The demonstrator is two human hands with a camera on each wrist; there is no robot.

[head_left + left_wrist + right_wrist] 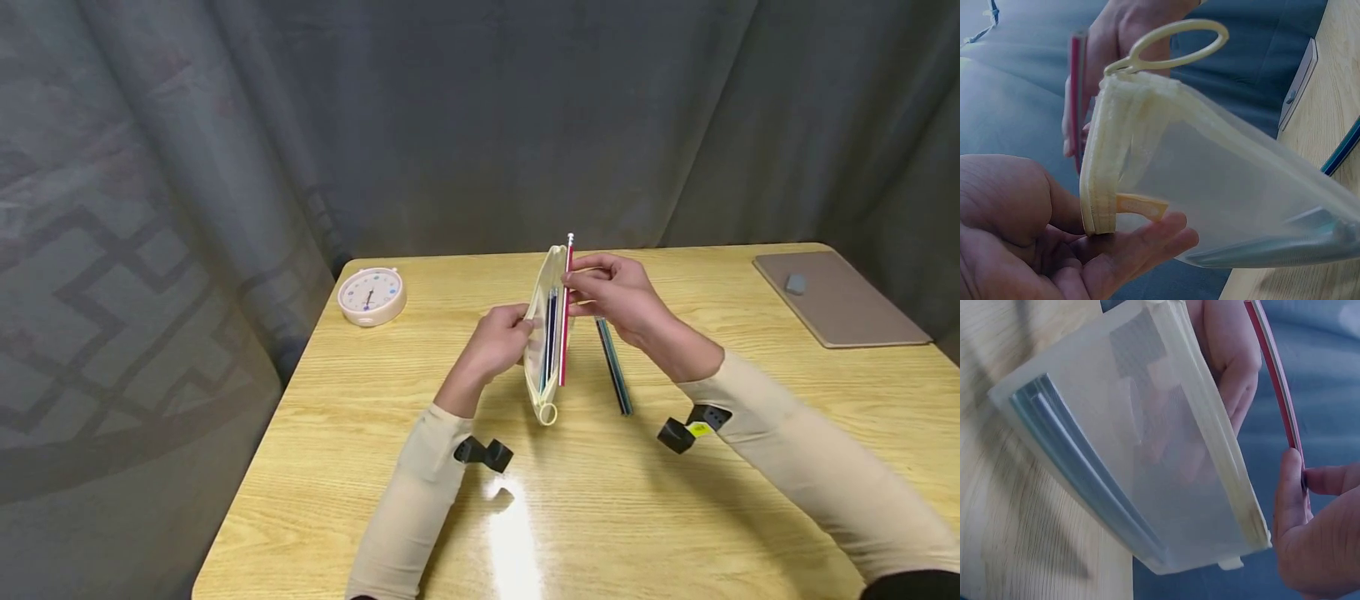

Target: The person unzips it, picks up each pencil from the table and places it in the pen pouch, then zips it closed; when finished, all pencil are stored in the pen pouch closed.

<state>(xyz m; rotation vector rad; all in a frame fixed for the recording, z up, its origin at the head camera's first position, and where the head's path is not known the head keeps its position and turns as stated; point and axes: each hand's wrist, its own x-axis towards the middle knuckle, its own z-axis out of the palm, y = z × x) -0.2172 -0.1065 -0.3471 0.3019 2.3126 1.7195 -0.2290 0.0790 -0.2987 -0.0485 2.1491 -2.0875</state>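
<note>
My left hand (pixel 498 340) grips the edge of a cream, see-through zip pouch (pixel 1222 169), its zipper side open and facing up. A ring-shaped zipper pull (pixel 548 413) hangs at the pouch's near end. Several dark and teal pencils (pixel 1085 462) lie inside along the bottom. Between thumb and fingertips, my right hand (pixel 618 296) pinches a red-and-white striped pencil (pixel 566 333). In the right wrist view that pencil (pixel 1277 381) stands apart from the pouch, just beyond its zipper edge.
Dark and teal pencils (pixel 614 367) lie together on the wooden table, right of the pouch. A round pink clock (pixel 372 296) stands at the back left. At the back right, a small blue-grey block (pixel 795 284) sits on a brownish notebook (pixel 855 308). Grey curtains (pixel 495 125) hang behind.
</note>
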